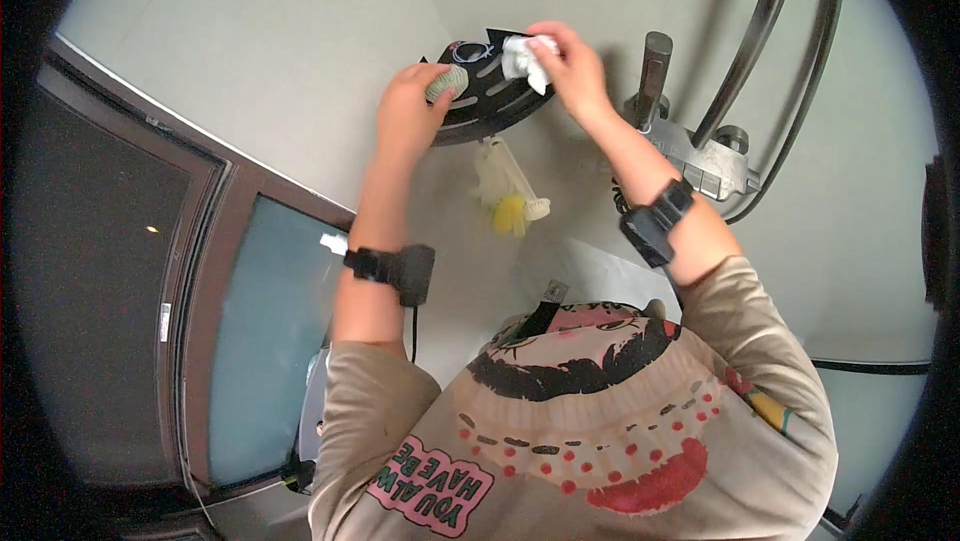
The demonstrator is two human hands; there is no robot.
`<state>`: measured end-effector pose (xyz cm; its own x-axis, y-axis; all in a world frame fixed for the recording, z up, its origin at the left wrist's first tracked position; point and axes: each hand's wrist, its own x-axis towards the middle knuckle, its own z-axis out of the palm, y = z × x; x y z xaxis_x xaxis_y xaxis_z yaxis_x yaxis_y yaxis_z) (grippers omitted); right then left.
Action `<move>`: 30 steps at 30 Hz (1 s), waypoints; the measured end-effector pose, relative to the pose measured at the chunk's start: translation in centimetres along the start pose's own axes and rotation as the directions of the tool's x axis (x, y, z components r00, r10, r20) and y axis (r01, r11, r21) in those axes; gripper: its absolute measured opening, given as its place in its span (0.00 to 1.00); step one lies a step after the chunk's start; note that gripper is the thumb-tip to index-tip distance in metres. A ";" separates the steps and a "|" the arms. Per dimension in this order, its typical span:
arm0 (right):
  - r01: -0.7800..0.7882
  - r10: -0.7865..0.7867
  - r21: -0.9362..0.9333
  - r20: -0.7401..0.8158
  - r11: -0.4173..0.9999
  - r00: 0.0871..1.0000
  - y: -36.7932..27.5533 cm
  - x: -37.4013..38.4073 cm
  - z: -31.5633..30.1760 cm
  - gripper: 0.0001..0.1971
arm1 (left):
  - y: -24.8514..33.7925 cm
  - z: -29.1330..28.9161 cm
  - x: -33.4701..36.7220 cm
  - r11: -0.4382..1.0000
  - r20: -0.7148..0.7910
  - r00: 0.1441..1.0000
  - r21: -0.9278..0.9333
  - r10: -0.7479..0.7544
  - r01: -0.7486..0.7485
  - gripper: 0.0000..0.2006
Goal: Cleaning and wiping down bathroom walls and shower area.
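Observation:
In the upper middle of the head view, a black slotted corner shelf point(486, 127) sits on the wall. My left hand point(403, 99) is closed on a pale green-grey ribbed, roundish thing point(447, 85), held over the shelf's left end. My right hand point(572, 66) pinches a crumpled white cloth or tissue point(524, 61) against the shelf's right side. Between the two hands, a thin looped band point(470, 51) lies on the shelf. Below the shelf hang a pale-handled brush point(520, 181) and something yellow point(509, 214), both blurred.
To the right, a metal shower valve point(705, 161) juts from the wall, with a dark upright handle point(653, 71) and a black hose point(815, 91). A brown-framed frosted glass panel point(270, 331) stands at the left. A black band with a device circles each of my forearms.

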<state>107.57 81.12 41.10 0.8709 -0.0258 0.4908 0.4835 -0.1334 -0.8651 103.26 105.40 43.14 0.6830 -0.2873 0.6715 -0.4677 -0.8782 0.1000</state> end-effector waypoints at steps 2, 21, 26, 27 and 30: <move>0.065 -0.074 -0.079 -0.113 0.995 0.991 -0.3 -1.5 -1.4 0.13 | 1.5 0.1 -1.1 0.957 -0.022 0.973 -0.184 -0.230 0.222 0.11; 0.265 -0.265 -0.246 0.033 0.932 0.964 2.4 -3.9 -1.6 0.13 | 4.7 -0.4 -3.1 0.936 0.007 0.997 -0.346 -0.072 0.070 0.12; 0.257 -0.263 -0.312 0.022 0.915 0.965 2.5 -3.9 -1.5 0.12 | 3.3 1.1 -5.3 0.989 -0.083 0.992 -0.118 -0.098 0.087 0.12; 0.256 -0.262 -0.310 0.022 0.916 0.965 2.5 -4.0 -1.5 0.12 | 3.3 1.0 -5.4 0.987 -0.092 0.990 -0.137 -0.103 0.090 0.12; 0.239 -0.246 -0.318 0.018 0.917 0.969 2.2 -4.2 -1.2 0.12 | 2.9 0.6 -5.7 0.980 -0.089 0.989 -0.170 -0.115 0.099 0.12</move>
<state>104.86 79.69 37.24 0.7263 0.0260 0.6868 0.6240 -0.4438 -0.6431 98.29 104.25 39.16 0.6799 -0.1492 0.7180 -0.4866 -0.8242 0.2895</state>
